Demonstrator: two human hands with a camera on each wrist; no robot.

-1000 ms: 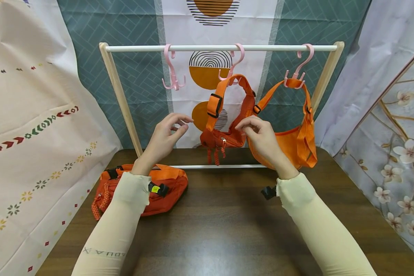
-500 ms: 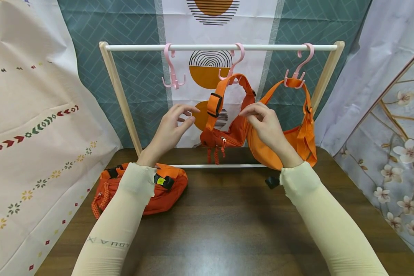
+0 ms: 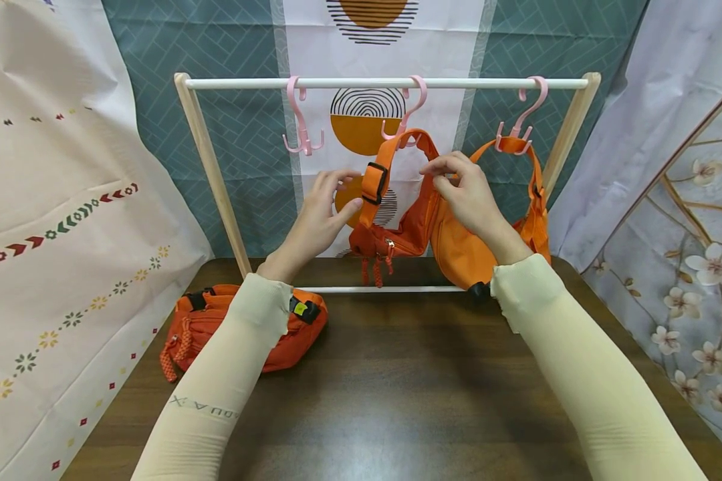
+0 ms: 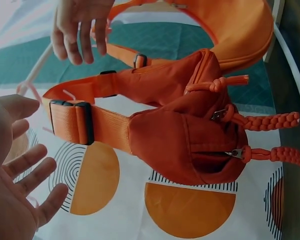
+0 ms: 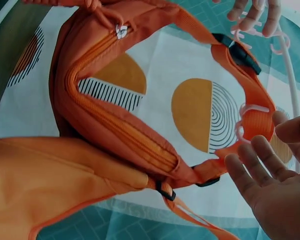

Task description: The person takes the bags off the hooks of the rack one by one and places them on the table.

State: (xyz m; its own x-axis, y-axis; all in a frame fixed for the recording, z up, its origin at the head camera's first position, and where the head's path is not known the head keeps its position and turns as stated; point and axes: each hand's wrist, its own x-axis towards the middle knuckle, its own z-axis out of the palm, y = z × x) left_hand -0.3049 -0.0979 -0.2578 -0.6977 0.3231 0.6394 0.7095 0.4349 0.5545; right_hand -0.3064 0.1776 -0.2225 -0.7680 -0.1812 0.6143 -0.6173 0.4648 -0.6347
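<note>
A rust-orange waist bag [image 3: 404,239] hangs by its bright orange strap from the middle pink hook [image 3: 402,127]. My left hand [image 3: 325,210] is at the left of the strap, close to its black buckle [image 3: 374,183], thumb and fingers spread apart. On the other side, my right hand [image 3: 466,197] is held up by the strap's right side, its fingers slightly bent. The left wrist view shows a gap between the left hand [image 4: 25,185] and the bag. In the right wrist view the right fingertips [image 5: 235,162] come right at the strap. Neither hand grips anything.
An orange shoulder bag [image 3: 460,250] hangs from the right pink hook [image 3: 520,127], behind the right hand. The left pink hook [image 3: 303,130] bears nothing. A white rod [image 3: 349,83] with wooden posts carries the hooks. Another rust-orange bag [image 3: 207,327] lies on the brown table [image 3: 385,387], partly behind the left sleeve.
Both hands have risen and gone forward. The left has moved right toward the strap's buckle, its thumb and fingers spreading wider; the right has come up beside the strap. The bags stay put.
</note>
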